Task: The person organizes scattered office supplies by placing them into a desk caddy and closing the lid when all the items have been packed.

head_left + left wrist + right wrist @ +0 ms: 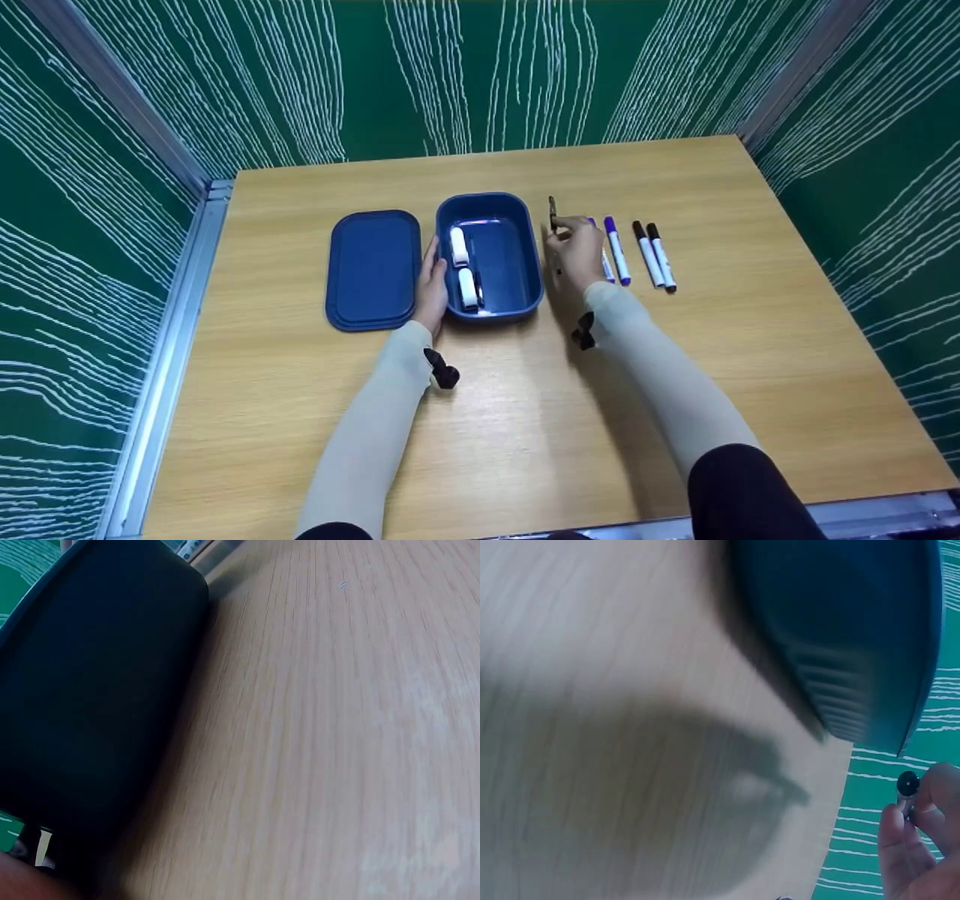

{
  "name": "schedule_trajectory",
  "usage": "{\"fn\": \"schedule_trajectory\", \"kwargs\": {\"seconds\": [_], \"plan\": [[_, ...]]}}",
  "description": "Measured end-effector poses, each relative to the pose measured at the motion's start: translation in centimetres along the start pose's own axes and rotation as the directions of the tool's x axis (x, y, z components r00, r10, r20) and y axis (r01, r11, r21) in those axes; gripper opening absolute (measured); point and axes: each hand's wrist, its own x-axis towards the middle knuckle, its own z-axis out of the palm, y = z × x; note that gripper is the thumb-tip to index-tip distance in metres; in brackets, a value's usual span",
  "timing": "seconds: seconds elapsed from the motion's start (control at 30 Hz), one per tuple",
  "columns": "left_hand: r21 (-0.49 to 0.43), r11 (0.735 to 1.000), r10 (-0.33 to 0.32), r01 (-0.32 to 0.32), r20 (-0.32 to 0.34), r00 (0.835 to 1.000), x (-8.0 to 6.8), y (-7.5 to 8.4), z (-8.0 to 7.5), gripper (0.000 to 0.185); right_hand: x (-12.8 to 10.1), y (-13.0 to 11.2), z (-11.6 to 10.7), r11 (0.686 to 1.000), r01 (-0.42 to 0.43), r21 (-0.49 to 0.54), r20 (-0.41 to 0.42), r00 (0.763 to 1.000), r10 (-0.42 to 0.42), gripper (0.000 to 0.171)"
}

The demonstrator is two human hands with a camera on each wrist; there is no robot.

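My right hand (576, 251) hides most of the black pen (553, 212) it pinches, just beside the blue box (525, 247). My left hand (431, 283) rests flat against the box.

Head view evenly bright, sharp, soft shadows under arms on table (525, 450), walls bow at edges; both wrist views blurred, box (840, 630) out of focus, broad hand shadow beneath

The lid (373, 270) lies left of the box (517, 285) on the table (525, 420). Two markers (459, 247) lie in the box. Four more markers (646, 253) lie in a row right of it.
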Motion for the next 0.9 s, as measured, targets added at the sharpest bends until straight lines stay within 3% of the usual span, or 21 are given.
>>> {"fn": "schedule_trajectory", "kwargs": {"seconds": [0.37, 0.9], "plan": [[-0.024, 0.999, -0.031, 0.031, -0.007, 0.999, -0.2, 0.5, -0.1, 0.05, -0.1, -1.7, 0.3, 0.996, -0.018, 0.083, 0.031, 0.999, 0.016, 0.035], [-0.043, 0.999, 0.028, -0.028, 0.001, 1.0, 0.0, 0.1, -0.1, 0.051, -0.3, -3.9, 2.1, 0.992, -0.015, 0.124, 0.054, 0.999, 0.008, 0.034]]}}
